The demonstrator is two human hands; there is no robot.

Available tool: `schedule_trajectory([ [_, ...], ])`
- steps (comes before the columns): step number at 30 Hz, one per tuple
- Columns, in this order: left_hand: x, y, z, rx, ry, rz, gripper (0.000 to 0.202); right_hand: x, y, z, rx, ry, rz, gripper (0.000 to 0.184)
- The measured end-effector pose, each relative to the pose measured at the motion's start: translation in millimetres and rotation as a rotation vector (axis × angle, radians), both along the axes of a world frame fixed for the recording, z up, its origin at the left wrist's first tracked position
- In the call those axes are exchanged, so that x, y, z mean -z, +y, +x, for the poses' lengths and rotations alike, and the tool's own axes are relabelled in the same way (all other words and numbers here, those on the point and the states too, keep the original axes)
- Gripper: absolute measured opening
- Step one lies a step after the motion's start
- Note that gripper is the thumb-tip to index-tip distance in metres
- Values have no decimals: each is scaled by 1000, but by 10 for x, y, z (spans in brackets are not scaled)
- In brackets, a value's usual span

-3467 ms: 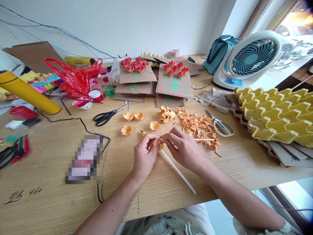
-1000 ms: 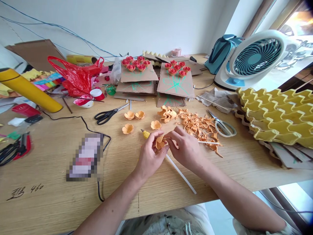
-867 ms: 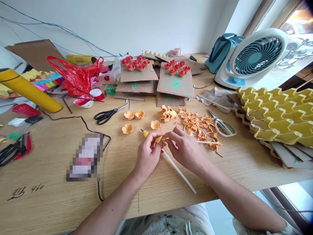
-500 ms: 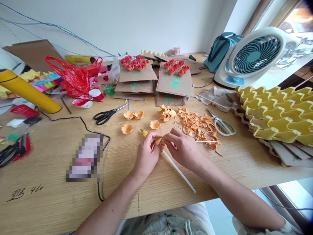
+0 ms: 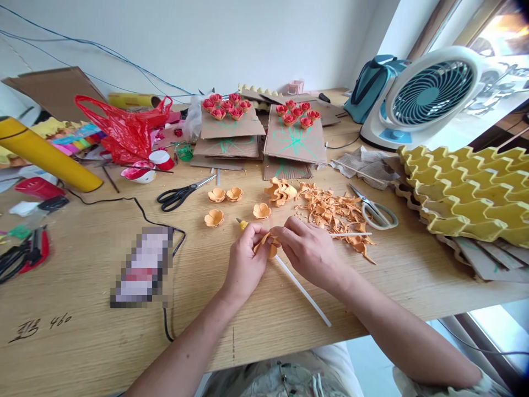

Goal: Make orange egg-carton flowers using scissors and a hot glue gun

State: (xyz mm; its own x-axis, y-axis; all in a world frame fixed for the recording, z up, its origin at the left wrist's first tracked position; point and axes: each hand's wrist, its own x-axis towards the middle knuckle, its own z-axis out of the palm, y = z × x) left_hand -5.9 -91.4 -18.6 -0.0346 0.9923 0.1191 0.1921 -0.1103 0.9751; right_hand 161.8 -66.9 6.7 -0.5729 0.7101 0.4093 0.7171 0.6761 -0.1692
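Left hand (image 5: 247, 264), curled closed, is pinching an orange petalled cup (image 5: 273, 251) over the desk (image 5: 198, 275); right hand (image 5: 312, 251), fingers bunched, is working at its rim, exact hold hidden. White rod (image 5: 303, 290) is lying below. Steady left support and light right pressure would likely be sparing thin petals.

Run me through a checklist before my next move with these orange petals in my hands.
1. Left hand gripping the orange petals: ok.
2. Right hand holding the thin white stick: ok.
3. Stick's inner end touching the petals: cannot tell, hidden.
4. Yellow tool apart from left hand: cannot tell, mostly hidden.
5. Black-handled scissors clear of both hands: ok, lying farther left.
6. Orange scraps cleared away: not ok, heaped beyond the right hand.
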Motion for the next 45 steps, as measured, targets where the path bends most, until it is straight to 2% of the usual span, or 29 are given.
schedule_trajectory([
  [8, 11, -3, -21, 19, 19, 27, 9, 23, 13, 8, -52, 6, 96, 25],
  [15, -21, -13, 6, -19, 50, 99, 5, 45, 36, 7, -15, 125, -50, 24],
  [21, -17, -29, 3, 13, 38, 106, 9, 15, 19, 21, -70, -3, 145, 25],
  [23, -15, -33, -5, 4, 60, 123, 8, 14, 23, 19, -73, 40, 114, 24],
  [28, -4, -35, 0, -53, 117, 174, 5, 47, 51, 13, -33, 198, -80, 24],
  [30, 6, -30, 8, -42, 107, 156, 5, 55, 54, 18, -43, 187, -65, 26],
  [35, -4, -21, 10, 6, 30, 115, 7, 28, 43, 27, -74, 84, 113, 30],
  [41, -33, -40, 21, -61, 60, 165, 7, 29, 47, 13, -39, 209, -78, 25],
  [45, -9, -31, 28, -41, 48, 124, 7, 44, 47, 23, -44, 175, -15, 27],
])
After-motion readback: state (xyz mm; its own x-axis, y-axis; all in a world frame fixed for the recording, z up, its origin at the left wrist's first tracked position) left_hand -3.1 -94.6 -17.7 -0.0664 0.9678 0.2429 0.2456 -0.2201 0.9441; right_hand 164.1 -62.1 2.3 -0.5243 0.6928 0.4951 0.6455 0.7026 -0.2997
